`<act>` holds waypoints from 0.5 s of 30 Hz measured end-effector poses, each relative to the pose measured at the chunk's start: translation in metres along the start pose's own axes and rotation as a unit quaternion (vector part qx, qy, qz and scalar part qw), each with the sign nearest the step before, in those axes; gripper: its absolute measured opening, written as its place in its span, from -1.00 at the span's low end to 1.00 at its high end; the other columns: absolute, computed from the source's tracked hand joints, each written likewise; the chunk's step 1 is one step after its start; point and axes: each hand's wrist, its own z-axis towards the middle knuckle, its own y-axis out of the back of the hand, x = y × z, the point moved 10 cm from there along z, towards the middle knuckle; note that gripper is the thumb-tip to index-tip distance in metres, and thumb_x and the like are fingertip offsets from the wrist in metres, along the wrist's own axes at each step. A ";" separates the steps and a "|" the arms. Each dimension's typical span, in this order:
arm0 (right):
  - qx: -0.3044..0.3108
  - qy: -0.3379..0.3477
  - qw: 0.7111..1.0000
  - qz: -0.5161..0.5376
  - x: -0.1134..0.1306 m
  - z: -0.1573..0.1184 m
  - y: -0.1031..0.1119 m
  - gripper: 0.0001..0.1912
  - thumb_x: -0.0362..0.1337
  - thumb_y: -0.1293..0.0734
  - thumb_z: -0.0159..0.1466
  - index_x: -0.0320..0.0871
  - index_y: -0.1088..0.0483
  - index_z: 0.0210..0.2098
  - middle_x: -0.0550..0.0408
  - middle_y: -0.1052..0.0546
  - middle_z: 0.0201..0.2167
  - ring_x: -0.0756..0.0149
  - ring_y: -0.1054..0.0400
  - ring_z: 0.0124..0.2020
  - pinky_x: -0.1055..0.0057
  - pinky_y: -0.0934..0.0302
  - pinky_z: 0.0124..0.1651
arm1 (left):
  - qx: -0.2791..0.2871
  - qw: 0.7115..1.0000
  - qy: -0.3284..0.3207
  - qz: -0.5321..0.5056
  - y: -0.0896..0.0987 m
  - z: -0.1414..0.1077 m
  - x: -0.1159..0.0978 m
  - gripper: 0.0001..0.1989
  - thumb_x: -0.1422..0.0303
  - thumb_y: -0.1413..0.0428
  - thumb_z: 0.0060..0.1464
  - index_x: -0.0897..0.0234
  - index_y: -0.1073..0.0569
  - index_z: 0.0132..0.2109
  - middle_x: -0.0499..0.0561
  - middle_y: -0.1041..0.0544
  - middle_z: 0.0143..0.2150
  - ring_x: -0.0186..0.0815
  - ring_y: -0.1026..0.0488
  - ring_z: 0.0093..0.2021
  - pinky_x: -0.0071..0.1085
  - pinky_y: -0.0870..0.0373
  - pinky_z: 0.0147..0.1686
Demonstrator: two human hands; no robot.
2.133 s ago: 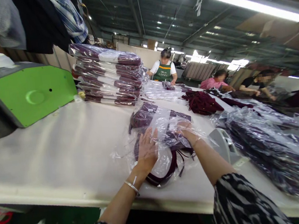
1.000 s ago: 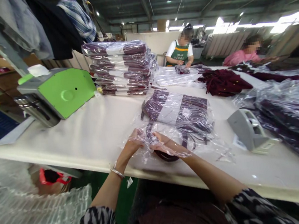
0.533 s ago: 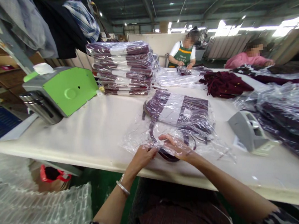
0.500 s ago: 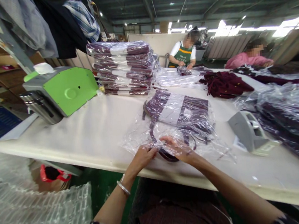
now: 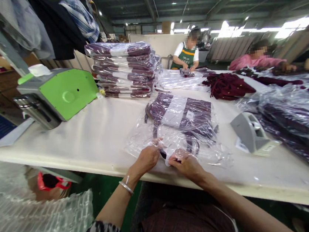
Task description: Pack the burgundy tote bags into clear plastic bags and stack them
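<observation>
A folded dark purple garment with a white paper band round it lies inside a clear plastic bag on the table. The bag's open-looking end is loose and crumpled toward me. My left hand has its fingers closed on the near edge of this bag. Just to its right, my right hand pinches the same edge, where a small whitish strip shows by the fingertips. Dark straps of the garment show through the plastic above both hands. The fingertips are partly hidden by film and glare.
A stack of bagged garments stands behind, beside a green-sided machine and a steel flask. To the right are a grey tape dispenser and more bagged garments. Co-workers work across the table.
My hands have moved slightly apart. The right hand has turned, drawn back toward the table edge and now pinches the bag's edge by the whitish strip. The view has shifted slightly.
</observation>
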 end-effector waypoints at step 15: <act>-0.048 -0.094 0.989 0.104 -0.002 0.015 0.050 -0.82 -0.15 -0.30 0.31 -0.01 -0.51 -0.35 0.11 -0.61 -0.34 0.19 -0.47 -0.27 0.32 -0.28 -0.14 | 0.022 0.993 -0.085 0.074 0.000 0.013 -0.045 -0.73 0.23 -0.09 0.31 0.12 -0.56 0.08 0.07 -0.56 0.15 -0.06 -0.30 0.30 -0.01 -0.13 0.32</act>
